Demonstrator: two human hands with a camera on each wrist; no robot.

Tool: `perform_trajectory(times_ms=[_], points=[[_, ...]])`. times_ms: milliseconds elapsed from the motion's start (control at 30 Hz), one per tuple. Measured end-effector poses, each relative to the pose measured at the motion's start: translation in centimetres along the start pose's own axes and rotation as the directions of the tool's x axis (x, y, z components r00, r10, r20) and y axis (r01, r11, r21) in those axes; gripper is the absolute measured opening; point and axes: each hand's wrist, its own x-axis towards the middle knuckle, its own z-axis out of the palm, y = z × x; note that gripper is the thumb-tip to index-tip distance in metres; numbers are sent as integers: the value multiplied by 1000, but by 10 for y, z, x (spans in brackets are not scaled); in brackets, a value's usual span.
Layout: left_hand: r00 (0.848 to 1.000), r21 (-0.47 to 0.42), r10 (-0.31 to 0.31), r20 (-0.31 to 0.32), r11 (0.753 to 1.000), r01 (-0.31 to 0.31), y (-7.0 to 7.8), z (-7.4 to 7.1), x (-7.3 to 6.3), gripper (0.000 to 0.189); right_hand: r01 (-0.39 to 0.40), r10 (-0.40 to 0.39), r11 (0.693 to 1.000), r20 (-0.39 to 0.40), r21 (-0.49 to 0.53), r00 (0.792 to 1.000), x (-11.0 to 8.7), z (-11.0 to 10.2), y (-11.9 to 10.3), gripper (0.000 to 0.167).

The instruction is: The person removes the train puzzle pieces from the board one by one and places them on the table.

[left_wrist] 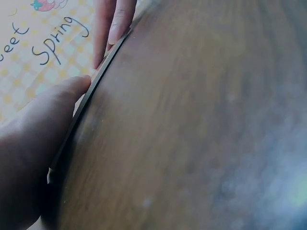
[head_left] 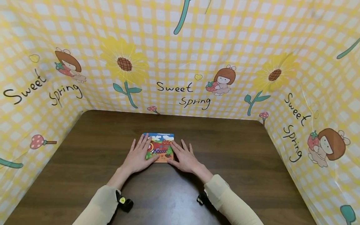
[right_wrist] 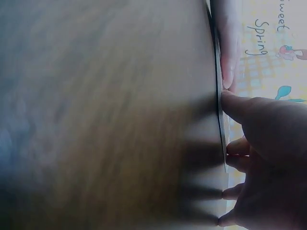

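A thin, flat square piece with a bright cartoon picture (head_left: 161,148) lies on the brown table; I cannot tell whether it is a puzzle or a booklet. Blue sky with clouds, a red shape and green plants show on it. My left hand (head_left: 137,157) rests over its left side, fingers extended, thumb along the near edge. On the right side my right hand (head_left: 184,157) touches the piece with spread fingers, some of them on the table. From the left wrist, the piece's thin edge (left_wrist: 103,72) shows beside the thumb. The right wrist view shows the right thumb (right_wrist: 235,105) against that edge.
The brown wooden table (head_left: 225,150) reaches out on all sides of the hands. Yellow checked cloth (head_left: 174,56) printed with flowers and "Sweet Spring" stands along its back, left and right edges. Black straps with small devices (head_left: 125,203) sit at both cuffs.
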Motion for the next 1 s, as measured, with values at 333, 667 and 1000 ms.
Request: perform_trajectory(times_ms=[333, 667, 1000], points=[[1000, 13, 13, -19, 1000, -13, 0, 2, 0, 105, 82, -80, 994, -24, 71, 996, 7, -3, 16, 75], [1000, 27, 8, -11, 1000, -8, 10, -3, -4, 99, 58, -50, 996, -122, 62, 991, 20, -19, 16, 60], [1000, 24, 11, -22, 1000, -11, 8, -5, -1, 100, 89, -63, 990, -221, 111, 973, 40, -18, 16, 49]])
